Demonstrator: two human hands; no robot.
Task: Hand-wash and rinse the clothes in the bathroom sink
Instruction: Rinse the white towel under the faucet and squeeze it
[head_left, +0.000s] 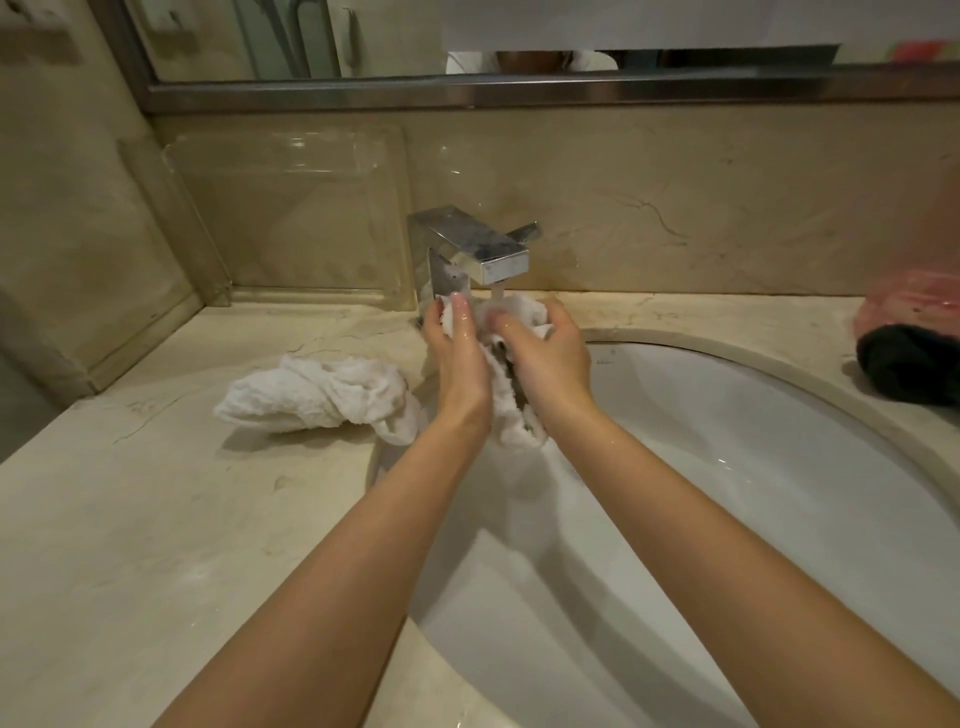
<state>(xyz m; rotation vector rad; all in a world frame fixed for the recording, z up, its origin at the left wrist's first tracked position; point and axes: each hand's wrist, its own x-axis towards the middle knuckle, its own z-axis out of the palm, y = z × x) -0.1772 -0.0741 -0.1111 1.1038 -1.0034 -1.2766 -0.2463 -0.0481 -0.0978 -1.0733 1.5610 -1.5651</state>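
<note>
Center frame, left hand (457, 353) and right hand (545, 353) both grip a white cloth (511, 415) under the running faucet (478, 254); rub fabric against itself, turning it through the stream.

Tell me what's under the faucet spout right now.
Under the faucet, running water falls onto a white cloth gripped by the left hand and right hand. The hands cover the cloth's middle.

No legible text, labels or numbers.
</note>
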